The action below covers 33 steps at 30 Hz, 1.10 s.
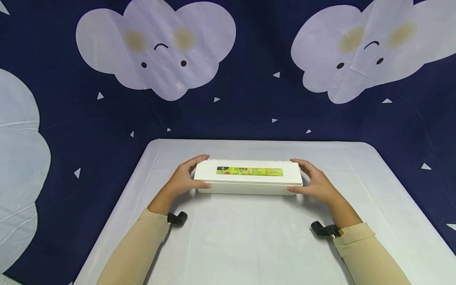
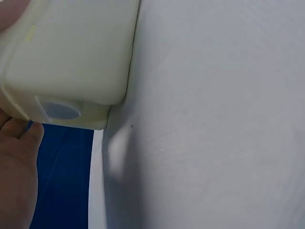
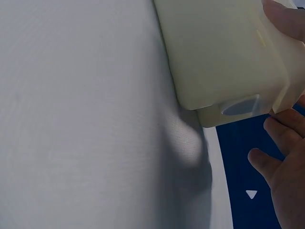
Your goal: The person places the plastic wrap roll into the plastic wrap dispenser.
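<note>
A long white cling film box (image 1: 249,189) with a lid and a yellow-green label (image 1: 249,171) lies crosswise near the far part of the table. At its left end my left hand (image 1: 181,178) grips it, thumb on the near side and fingers round the back. My right hand (image 1: 317,182) holds the right end the same way. In the left wrist view the box's end (image 2: 71,62) shows a pale rounded tab. The right wrist view shows the other end (image 3: 224,57), with my thumb (image 3: 288,20) on it. Whether its base touches the table cannot be told.
A white cloth (image 1: 242,237) covers the table, with rounded far corners. Behind it hangs a dark blue curtain (image 1: 249,114) printed with clouds and small triangles. Black camera mounts (image 1: 177,219) sit at both wrists, below beige sleeves.
</note>
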Each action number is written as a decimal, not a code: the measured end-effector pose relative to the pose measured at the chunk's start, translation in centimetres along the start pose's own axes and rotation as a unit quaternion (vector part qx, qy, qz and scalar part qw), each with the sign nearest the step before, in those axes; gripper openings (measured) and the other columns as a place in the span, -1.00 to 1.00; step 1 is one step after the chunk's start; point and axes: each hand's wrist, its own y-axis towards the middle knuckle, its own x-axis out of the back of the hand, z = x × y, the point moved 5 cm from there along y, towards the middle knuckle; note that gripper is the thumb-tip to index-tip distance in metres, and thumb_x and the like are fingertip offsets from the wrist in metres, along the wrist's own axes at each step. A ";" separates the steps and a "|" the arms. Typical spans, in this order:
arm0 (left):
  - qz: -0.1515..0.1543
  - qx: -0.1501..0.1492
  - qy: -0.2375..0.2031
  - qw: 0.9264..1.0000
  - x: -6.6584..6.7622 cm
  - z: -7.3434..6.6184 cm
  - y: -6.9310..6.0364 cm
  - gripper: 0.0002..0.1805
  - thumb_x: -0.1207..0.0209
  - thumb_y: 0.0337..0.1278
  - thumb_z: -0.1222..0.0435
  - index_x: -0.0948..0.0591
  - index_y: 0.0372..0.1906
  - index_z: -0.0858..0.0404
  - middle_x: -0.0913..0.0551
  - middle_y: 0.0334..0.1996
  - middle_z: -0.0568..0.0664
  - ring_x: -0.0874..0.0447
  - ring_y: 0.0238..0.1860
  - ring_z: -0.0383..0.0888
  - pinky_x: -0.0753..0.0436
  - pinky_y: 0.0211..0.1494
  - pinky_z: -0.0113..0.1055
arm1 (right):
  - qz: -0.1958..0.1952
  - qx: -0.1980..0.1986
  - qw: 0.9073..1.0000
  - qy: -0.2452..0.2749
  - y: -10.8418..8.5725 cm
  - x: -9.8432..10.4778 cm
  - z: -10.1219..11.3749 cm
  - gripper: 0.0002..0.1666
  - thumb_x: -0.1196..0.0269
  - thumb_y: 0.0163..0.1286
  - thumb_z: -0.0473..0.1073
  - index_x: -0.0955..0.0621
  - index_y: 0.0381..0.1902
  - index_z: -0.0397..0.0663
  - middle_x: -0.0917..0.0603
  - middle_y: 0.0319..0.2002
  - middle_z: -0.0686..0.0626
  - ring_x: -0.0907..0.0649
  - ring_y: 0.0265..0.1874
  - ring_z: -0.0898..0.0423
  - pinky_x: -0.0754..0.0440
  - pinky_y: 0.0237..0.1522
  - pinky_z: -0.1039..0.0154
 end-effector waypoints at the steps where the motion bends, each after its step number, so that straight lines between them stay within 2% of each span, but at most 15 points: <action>1: -0.001 0.002 0.001 1.000 0.0 0.1 0.0 0.13 -0.76 -0.34 0.35 -0.49 0.52 0.09 -0.43 0.49 -0.10 -0.25 0.53 -0.09 -0.23 0.54 -0.04 | 0.000 0.000 1.000 0.002 0.0 0.0 0.0 0.19 -0.73 0.02 -0.16 -0.37 0.55 -0.12 -0.40 0.49 -0.27 -0.28 0.51 -0.34 -0.13 0.47 -0.35; 9: -0.009 -0.005 0.030 1.000 -0.1 0.3 -0.2 0.15 -0.78 -0.38 0.28 -0.49 0.52 0.11 -0.41 0.50 -0.08 -0.20 0.56 -0.10 -0.17 0.57 -0.12 | 0.002 0.009 1.000 -0.011 0.0 -0.2 -0.6 0.22 -0.74 0.00 -0.16 -0.35 0.56 -0.13 -0.38 0.50 -0.27 -0.29 0.49 -0.38 -0.16 0.46 -0.35; 15: -0.001 0.001 0.023 1.000 -0.2 0.3 -0.1 0.20 -0.78 -0.36 0.27 -0.42 0.58 0.10 -0.29 0.58 0.01 -0.11 0.59 -0.12 -0.14 0.58 -0.12 | 0.007 0.005 1.000 -0.010 0.2 -0.2 -1.1 0.23 -0.73 0.04 -0.13 -0.32 0.58 -0.15 -0.40 0.48 -0.30 -0.33 0.47 -0.38 -0.15 0.45 -0.36; 20: 0.023 0.007 0.039 0.999 -0.3 0.2 0.1 0.25 -0.75 -0.26 0.23 -0.31 0.64 0.04 -0.20 0.62 -0.06 -0.05 0.61 -0.07 -0.10 0.59 0.02 | 0.025 -0.012 1.000 -0.005 0.1 -0.3 -1.4 0.26 -0.68 0.13 -0.09 -0.20 0.64 -0.04 -0.40 0.47 -0.35 -0.43 0.41 -0.33 -0.21 0.40 -0.40; 24: 0.034 0.006 0.071 0.997 -0.4 0.4 0.0 0.31 -0.76 -0.29 0.18 -0.25 0.67 0.03 -0.15 0.64 -0.17 -0.01 0.62 -0.09 -0.01 0.59 0.08 | 0.030 -0.007 0.999 -0.012 0.1 -0.6 -1.5 0.29 -0.68 0.13 -0.09 -0.16 0.65 -0.03 -0.40 0.46 -0.35 -0.46 0.38 -0.32 -0.26 0.38 -0.40; 28: 0.035 -0.005 0.080 0.996 -0.6 0.5 -0.3 0.36 -0.78 -0.36 0.22 -0.23 0.67 0.10 -0.10 0.65 -0.25 0.03 0.63 -0.14 0.04 0.60 0.06 | 0.026 -0.001 0.999 -0.025 -0.1 -0.9 -1.6 0.37 -0.70 0.10 -0.07 -0.12 0.67 -0.04 -0.42 0.44 -0.35 -0.47 0.37 -0.33 -0.22 0.38 -0.41; 33: 0.026 -0.021 0.068 0.997 -0.7 0.4 -0.4 0.38 -0.78 -0.38 0.26 -0.22 0.67 0.11 -0.04 0.67 -0.23 0.08 0.64 -0.10 0.05 0.59 0.14 | 0.025 -0.002 0.999 -0.036 -0.2 -1.2 -1.7 0.49 -0.72 0.05 -0.01 -0.02 0.72 0.06 -0.39 0.47 -0.35 -0.45 0.39 -0.32 -0.20 0.41 -0.38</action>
